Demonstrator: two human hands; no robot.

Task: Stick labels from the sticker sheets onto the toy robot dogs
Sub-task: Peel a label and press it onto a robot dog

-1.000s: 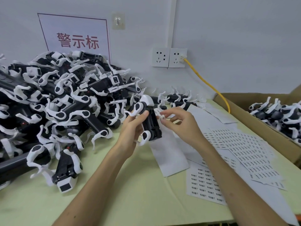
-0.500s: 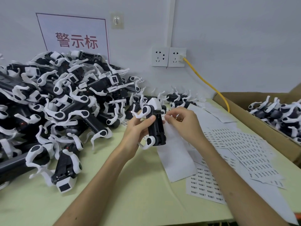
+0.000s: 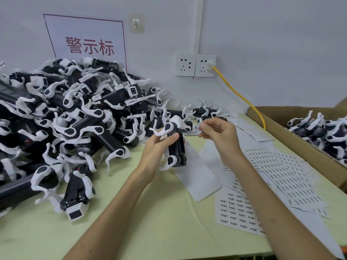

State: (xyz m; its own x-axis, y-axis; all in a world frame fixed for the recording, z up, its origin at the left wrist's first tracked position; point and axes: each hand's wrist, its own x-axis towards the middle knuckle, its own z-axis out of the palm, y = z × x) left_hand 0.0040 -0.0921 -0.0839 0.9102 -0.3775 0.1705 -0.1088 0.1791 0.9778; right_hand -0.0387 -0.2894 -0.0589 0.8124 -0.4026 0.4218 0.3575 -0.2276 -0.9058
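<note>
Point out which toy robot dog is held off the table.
The black-and-white toy dog gripped by the left hand, roughly upright above the table. The others lie heaped on the table or in the cardboard box.

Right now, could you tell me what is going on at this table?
A person is labelling toy dogs by hand. The left hand holds one dog upright above the table. The right hand is just beside it with its fingertips pinched together, perhaps on a label, though that is too small to tell. A big pile of dogs lies to the left, sticker sheets lie to the right, and a box at the far right holds more dogs.
</note>
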